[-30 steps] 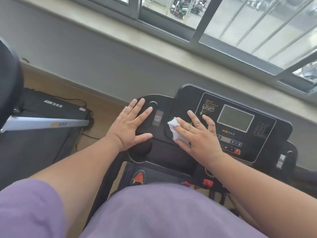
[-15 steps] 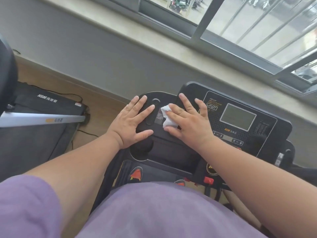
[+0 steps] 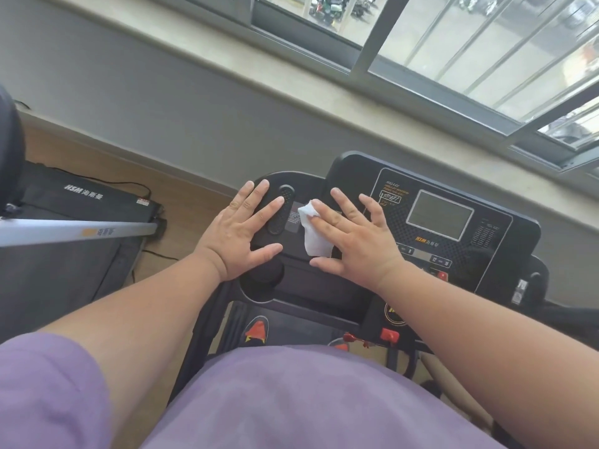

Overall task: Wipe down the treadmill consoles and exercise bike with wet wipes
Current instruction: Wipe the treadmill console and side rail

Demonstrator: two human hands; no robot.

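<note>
While my right hand (image 3: pixel 353 241) presses the wet wipe (image 3: pixel 313 233) flat-fingered on the treadmill console (image 3: pixel 460 254), my left hand (image 3: pixel 243 233) rests open at 9 o'clock. Risk: wiping toward 3 o'clock could press buttons.

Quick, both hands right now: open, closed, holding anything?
Left hand: open, flat on the treadmill console, holding nothing.
Right hand: open, straight fingers pressing the wet wipe onto the console.

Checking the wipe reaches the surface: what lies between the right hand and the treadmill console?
In the head view, a white wet wipe lies under the right hand, pressed flat onto the console.
</note>
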